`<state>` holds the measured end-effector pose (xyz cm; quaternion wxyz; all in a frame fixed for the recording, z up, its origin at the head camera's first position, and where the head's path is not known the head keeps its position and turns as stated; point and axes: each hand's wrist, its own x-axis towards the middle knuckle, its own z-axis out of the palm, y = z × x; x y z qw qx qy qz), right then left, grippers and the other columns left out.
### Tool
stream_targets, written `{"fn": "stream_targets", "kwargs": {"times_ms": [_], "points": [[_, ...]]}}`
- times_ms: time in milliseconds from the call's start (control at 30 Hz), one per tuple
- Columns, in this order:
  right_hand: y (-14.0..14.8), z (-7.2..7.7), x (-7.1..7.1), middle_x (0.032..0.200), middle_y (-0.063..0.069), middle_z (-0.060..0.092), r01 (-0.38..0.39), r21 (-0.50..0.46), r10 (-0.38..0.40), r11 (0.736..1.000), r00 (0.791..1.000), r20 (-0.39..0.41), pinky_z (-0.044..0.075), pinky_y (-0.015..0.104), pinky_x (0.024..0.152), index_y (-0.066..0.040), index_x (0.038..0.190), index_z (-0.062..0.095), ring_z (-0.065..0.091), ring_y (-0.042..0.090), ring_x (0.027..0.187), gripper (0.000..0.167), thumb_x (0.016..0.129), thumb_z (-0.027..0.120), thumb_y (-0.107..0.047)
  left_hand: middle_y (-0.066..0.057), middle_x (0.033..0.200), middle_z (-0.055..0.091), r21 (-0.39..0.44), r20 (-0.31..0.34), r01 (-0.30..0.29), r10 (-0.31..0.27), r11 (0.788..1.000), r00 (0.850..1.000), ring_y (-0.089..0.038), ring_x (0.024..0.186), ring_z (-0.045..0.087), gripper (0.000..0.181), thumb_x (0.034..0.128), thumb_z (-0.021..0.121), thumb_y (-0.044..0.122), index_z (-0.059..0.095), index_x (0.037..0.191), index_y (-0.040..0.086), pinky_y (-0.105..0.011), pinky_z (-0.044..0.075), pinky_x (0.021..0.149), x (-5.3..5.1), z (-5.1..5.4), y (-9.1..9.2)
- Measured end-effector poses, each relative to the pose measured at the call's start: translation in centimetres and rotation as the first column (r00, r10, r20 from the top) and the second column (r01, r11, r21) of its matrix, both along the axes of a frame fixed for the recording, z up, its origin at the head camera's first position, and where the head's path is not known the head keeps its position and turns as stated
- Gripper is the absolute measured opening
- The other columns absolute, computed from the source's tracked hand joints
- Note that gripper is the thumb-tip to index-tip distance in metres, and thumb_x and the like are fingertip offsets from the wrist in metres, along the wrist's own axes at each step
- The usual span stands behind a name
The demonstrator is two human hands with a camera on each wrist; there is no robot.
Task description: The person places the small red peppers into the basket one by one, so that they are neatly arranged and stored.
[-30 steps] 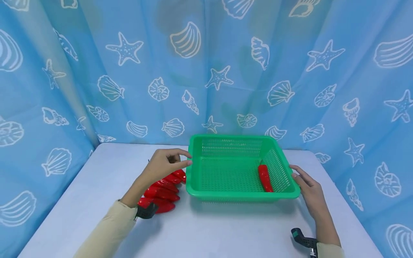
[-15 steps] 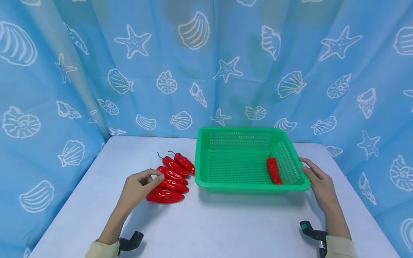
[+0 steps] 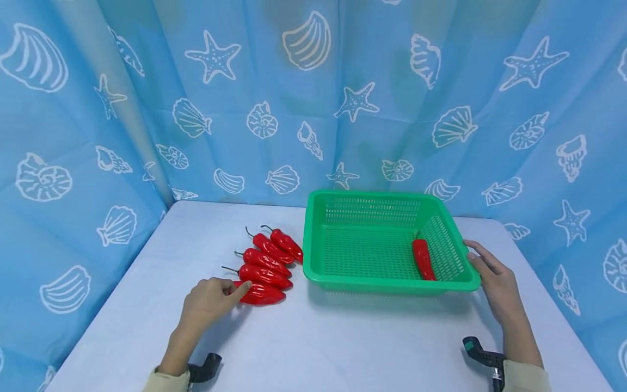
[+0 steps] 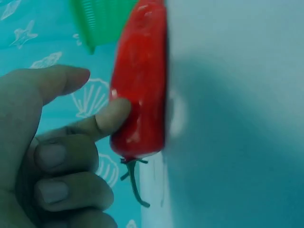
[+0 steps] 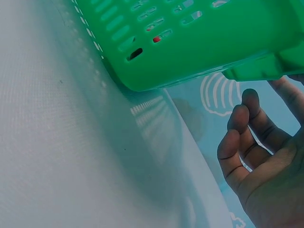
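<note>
The near pepper (image 3: pixel 262 294) lay on the table (image 3: pixel 343 337), first in a fanned row with four other peppers (image 3: pixel 266 262), tips toward the basket (image 3: pixel 392 284). The left hand (image 3: pixel 208 301) was over its stem end with thumb and index finger parted; the index fingertip (image 4: pixel 116 114) met its side, the thumb appeared clear of it, and no closed grip was found. The right hand (image 3: pixel 499 283) had thumb and index finger at the basket's right rim, its other fingers loosely bent and free; whether it pinched the rim could not be told. A sixth pepper (image 3: pixel 423 259) lay inside, by the right wall. The near pepper was judged light and fairly firm, with a glossy skin likely to slip or roll under a one-sided push. Hard squeezing might have dented it. The thick shoulder just below the stem (image 4: pixel 134 183) was judged the best hold, thumb and index finger on opposite sides; the thin, curved stem looked too weak to lift by. The basket seemed light, thin-walled and slightly flexible, best steadied at the rim.
</note>
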<state>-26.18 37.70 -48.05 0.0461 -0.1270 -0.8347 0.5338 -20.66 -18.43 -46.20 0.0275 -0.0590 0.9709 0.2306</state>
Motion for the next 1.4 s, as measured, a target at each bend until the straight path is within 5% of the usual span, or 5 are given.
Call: {"fn": "stream_targets", "kwargs": {"times_ms": [233, 400, 733, 1067, 1400], "points": [[-0.1, 0.2, -0.1, 0.16, 0.017, 0.029, 0.001, -0.008, -0.001, 1.0, 1.0, 0.0, 0.025, 0.07, 0.106, -0.038, 0.152, 0.041, 0.024, 0.043, 0.146, 0.058, 0.099, 0.045, -0.062, -0.003, 0.057, 0.053, -0.071, 0.01, -0.083, 0.083, 0.994, 0.996, -0.018, 0.053, 0.052, 0.065, 0.0882, 0.066, 0.056, 0.07, 0.115, -0.003, -0.028, 0.042, 0.05, 0.1, -0.3, 0.3], [-0.2, 0.1, 0.0, 0.159, 0.018, 0.03, 0.0, -0.016, 0.0, 1.0, 1.0, 0.006, 0.027, 0.069, 0.106, -0.04, 0.152, 0.041, 0.028, 0.043, 0.143, 0.058, 0.099, 0.044, -0.062, -0.003, 0.063, 0.056, -0.05, 0.038, -0.11, 0.112, 0.993, 0.993, -0.019, 0.059, 0.057, 0.079, 0.0866, 0.061, 0.065, 0.064, 0.126, -0.003, -0.03, 0.045, 0.052, -0.3, -1.1, 0.5], [-0.2, -0.1, -0.2, 0.156, 0.017, 0.036, -0.002, 0.016, 0.002, 1.0, 1.0, -0.002, 0.031, 0.067, 0.105, -0.041, 0.152, 0.04, 0.036, 0.037, 0.137, 0.056, 0.1, 0.042, -0.061, -0.005, 0.059, 0.053, 0.067, -0.017, -0.211, 0.213, 0.975, 0.977, -0.02, 0.054, 0.052, 0.066, 0.0836, 0.066, 0.06, 0.064, 0.107, -0.001, -0.029, 0.04, 0.049, -1.6, -2.6, 1.0], [-0.2, -0.4, 0.0, 0.16, 0.016, 0.031, 0.016, -0.018, -0.016, 1.0, 1.0, 0.001, 0.028, 0.068, 0.107, -0.041, 0.152, 0.04, 0.039, 0.032, 0.137, 0.056, 0.099, 0.044, -0.061, -0.004, 0.068, 0.06, 0.142, -0.016, -0.228, 0.233, 0.963, 0.972, -0.02, 0.061, 0.057, 0.055, 0.078, 0.077, 0.047, 0.064, 0.104, 0.001, -0.028, 0.047, 0.052, -2.0, -2.4, 1.1], [-0.1, -0.2, 0.0, 0.155, 0.016, 0.038, 0.0, 0.005, 0.0, 1.0, 1.0, -0.022, 0.034, 0.065, 0.105, -0.041, 0.151, 0.042, 0.047, -0.005, 0.104, 0.055, 0.099, 0.045, -0.06, -0.005, 0.064, 0.057, 0.084, 0.031, -0.201, 0.2, 0.976, 0.979, -0.021, 0.058, 0.055, 0.059, 0.0768, 0.075, 0.055, 0.063, 0.101, 0.003, -0.029, 0.045, 0.052, -1.6, -2.4, 1.3]]}}
